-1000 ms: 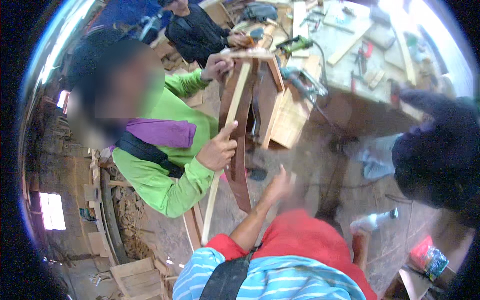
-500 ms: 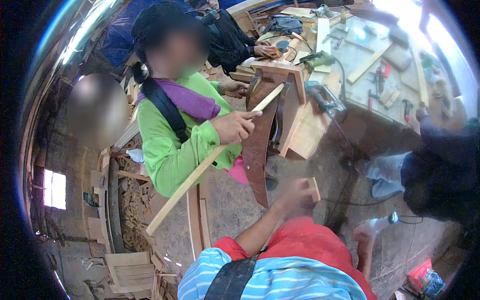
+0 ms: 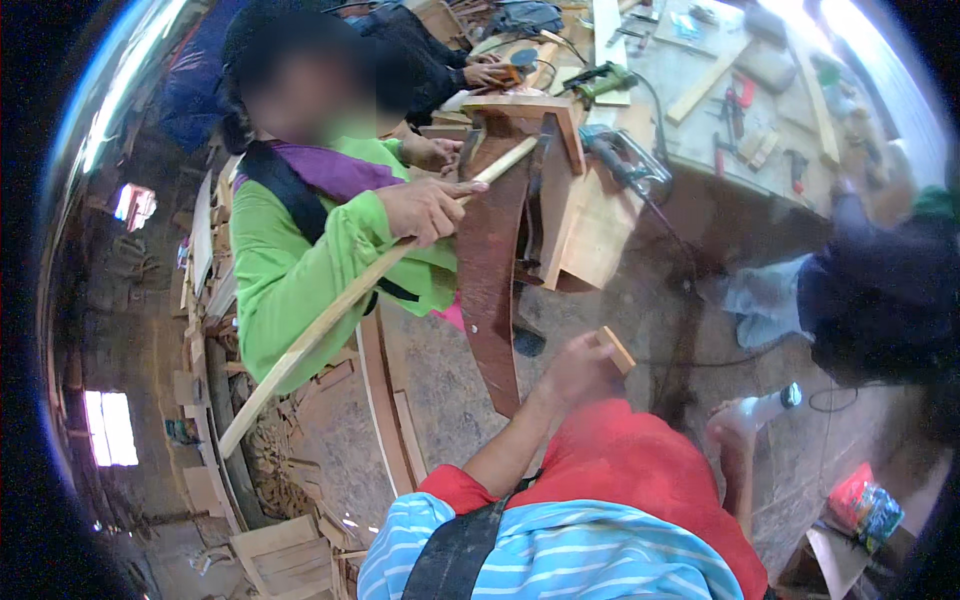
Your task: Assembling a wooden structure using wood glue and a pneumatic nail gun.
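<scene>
My left hand is closed on a small flat wooden block, held out in front of my red shirt. Lower right, my right hand grips a pale bottle with a dark end; it tilts up to the right, and the fingers are partly blurred. Beyond my left hand, a long tapered brown board slants down, its narrow tip near my left forearm. A person in a green top holds a long, light wooden strip across that board.
A wooden frame stands behind the brown board, beside a power tool with a cord. Tools and wood pieces lie on the worktable. Another person's legs are at right. Wood scraps lie at left; a red-and-blue packet sits lower right.
The view has shifted, so the person, board and worktable appear farther left and higher. My left hand has risen slightly with the block. Both hands keep their hold.
</scene>
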Available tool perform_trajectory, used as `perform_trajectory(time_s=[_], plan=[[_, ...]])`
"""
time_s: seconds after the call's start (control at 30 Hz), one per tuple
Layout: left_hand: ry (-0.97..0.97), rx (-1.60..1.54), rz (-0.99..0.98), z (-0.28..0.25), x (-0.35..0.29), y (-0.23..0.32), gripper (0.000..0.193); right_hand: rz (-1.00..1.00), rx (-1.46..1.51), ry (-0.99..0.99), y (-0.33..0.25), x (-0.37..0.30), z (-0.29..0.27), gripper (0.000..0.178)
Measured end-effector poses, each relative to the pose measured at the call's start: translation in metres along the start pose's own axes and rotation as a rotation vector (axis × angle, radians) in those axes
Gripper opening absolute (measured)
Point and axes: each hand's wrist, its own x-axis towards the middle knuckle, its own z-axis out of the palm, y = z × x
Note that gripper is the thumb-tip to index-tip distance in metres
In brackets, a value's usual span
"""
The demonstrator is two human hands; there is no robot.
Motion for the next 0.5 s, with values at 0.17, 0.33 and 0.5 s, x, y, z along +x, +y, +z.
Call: perform_trajectory(time_s=[0.17,0.33,0.5], plan=[[-0.062,0.041,-0.072,-0.011,-0.004,-0.004,0.032,0.023,0.027,0.035,-0.015,-0.041,0.03,0.056],[-0.179,-0.031,-0.149,0.022,0.008,-0.004,0.031,-0.105,0.055,0.138,-0.007,-0.087,0.024,0.054],[-0.098,0.309,-0.155,0.046,0.009,-0.003,0.027,0.065,-0.396,0.061,-0.021,-0.072,0.022,0.056]])
